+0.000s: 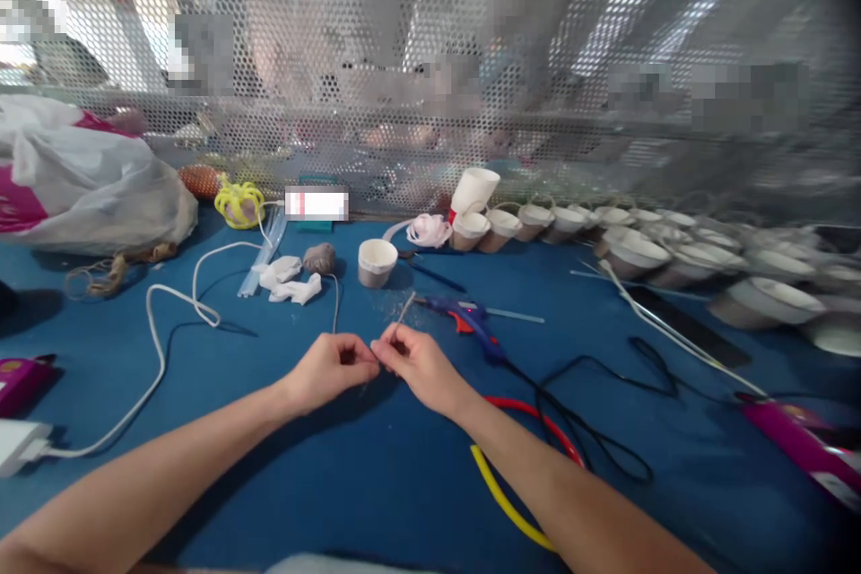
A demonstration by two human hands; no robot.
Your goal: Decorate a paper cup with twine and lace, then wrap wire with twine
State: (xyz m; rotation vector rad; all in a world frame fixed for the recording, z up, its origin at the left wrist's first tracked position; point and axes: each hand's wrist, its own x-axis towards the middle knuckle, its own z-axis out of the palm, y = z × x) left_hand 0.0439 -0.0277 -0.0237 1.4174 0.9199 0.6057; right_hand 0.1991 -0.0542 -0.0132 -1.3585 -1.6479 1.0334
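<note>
My left hand [329, 369] and my right hand [417, 363] meet at the middle of the blue table [282, 466], both with fingers pinched together. Between them they grip a thin grey string [404, 312] whose free end sticks up and away from my right fingers. Another strand runs from my left hand up to a small ball of grey twine [319, 257]. A blue glue gun [467, 318] lies just beyond my right hand. A single white paper cup [377, 262] stands behind the hands.
A row of paper cups [605, 229] lies along the mesh wall at right. A white cable [158, 350] loops at left, a black cord [592, 421] at right. Red and yellow tubes [501, 475] lie under my right forearm. A plastic bag [81, 179] sits at the far left.
</note>
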